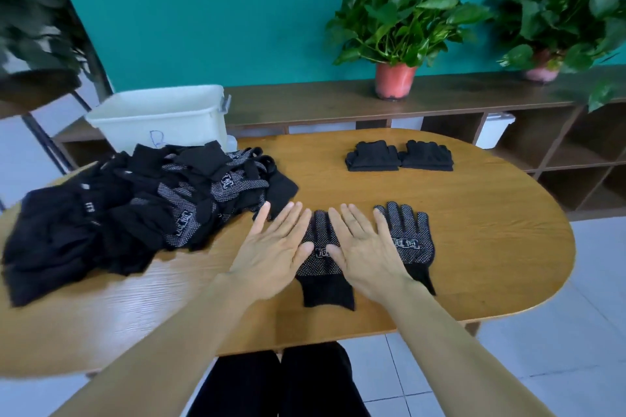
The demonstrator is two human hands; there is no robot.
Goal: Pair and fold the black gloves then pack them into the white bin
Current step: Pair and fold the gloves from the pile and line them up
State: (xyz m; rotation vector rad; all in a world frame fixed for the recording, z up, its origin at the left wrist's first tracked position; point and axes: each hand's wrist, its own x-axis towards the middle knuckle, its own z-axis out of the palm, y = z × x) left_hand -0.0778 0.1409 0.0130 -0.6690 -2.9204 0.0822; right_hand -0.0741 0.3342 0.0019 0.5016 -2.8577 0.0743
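Head view: pair of black gloves (pixel 411 240) flat side by side on table (pixel 474 230), left hand (pixel 271 247) and right hand (pixel 366 250) spread straight-fingered over them, gripping nothing; I'd stack them, cuffs flush, before folding.

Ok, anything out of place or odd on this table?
Nothing spilled or damaged. Only oddity: a folded bundle and a second bundle sit at the far side of the table, not in the white bin. The loose pile is jumbled, and the left hand and right hand lie open over two flat gloves.
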